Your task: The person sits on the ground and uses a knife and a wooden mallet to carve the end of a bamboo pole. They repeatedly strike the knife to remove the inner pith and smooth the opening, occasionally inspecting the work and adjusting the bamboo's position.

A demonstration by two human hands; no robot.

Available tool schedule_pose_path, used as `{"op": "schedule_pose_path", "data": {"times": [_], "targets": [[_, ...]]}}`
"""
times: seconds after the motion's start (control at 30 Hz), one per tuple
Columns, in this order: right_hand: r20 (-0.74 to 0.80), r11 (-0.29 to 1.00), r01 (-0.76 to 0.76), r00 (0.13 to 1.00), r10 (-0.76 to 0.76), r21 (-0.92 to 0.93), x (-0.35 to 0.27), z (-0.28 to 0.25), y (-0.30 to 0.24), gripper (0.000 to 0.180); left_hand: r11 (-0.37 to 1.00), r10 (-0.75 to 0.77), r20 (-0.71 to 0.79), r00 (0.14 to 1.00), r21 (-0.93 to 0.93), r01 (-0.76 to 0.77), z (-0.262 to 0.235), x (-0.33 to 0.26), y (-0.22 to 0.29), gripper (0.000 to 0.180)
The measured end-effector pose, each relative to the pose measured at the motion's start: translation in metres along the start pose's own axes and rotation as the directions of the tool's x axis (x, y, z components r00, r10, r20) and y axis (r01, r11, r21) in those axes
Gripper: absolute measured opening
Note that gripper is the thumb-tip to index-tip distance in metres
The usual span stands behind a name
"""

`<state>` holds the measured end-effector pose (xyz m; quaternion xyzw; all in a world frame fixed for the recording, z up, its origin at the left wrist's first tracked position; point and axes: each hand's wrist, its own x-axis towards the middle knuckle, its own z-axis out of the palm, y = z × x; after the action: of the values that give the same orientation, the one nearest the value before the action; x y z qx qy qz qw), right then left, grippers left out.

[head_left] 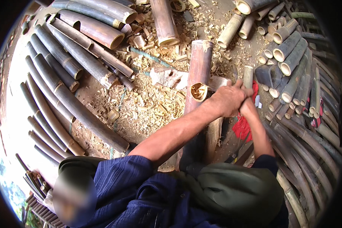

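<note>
My left hand point(229, 101) reaches across to the right and overlaps my right hand point(245, 91). The fingers of both are curled closed against each other, and what they grip is hidden. A short pale bamboo piece point(248, 76) shows just beyond the knuckles; I cannot tell if it is held. Left of the hands lies a thick brown bamboo tube point(201, 57), with a cut opening point(198, 92) in its side that holds shavings. Under the tube is a pale, rough block point(167, 77). Red cloth point(242, 128) lies below the hands, beside a small white piece point(258, 102).
Wood shavings point(155, 110) cover the ground. Long dark bamboo poles point(83, 110) lie along the left. Cut bamboo pieces point(292, 57) are stacked at the right, with longer poles point(304, 152) nearer. Another bamboo tube point(164, 22) lies at the far middle. A blue-green rope point(150, 56) crosses the shavings.
</note>
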<state>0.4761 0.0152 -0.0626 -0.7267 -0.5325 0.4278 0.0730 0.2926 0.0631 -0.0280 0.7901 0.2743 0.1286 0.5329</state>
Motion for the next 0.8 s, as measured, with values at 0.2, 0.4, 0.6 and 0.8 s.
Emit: {"op": "schedule_pose_path", "data": {"times": [0.2,0.4,0.6,0.8], "targets": [[0.344,0.467,0.563,0.81,-0.475,-0.681,0.043,-0.031,-0.103,0.034,0.984,-0.126,-0.592,0.796,-0.177,0.024,0.0,-0.014,-0.011,0.086],[0.484,0.112,0.733,0.548,-0.682,-0.671,0.069,0.0,-0.151,0.013,0.984,-0.141,-0.896,0.421,-0.175,-0.044,0.005,-0.024,-0.026,0.096],[0.739,0.432,0.822,0.543,-0.398,-0.371,0.057,-0.04,-0.102,0.03,0.95,-0.307,-0.633,0.711,-0.244,0.192,0.038,-0.008,0.013,0.113],[0.629,0.838,0.46,0.753,-0.193,-0.294,0.032,-0.042,-0.027,0.049,0.951,-0.309,-0.374,0.875,-0.123,0.283,0.036,-0.006,0.019,0.118]]}}
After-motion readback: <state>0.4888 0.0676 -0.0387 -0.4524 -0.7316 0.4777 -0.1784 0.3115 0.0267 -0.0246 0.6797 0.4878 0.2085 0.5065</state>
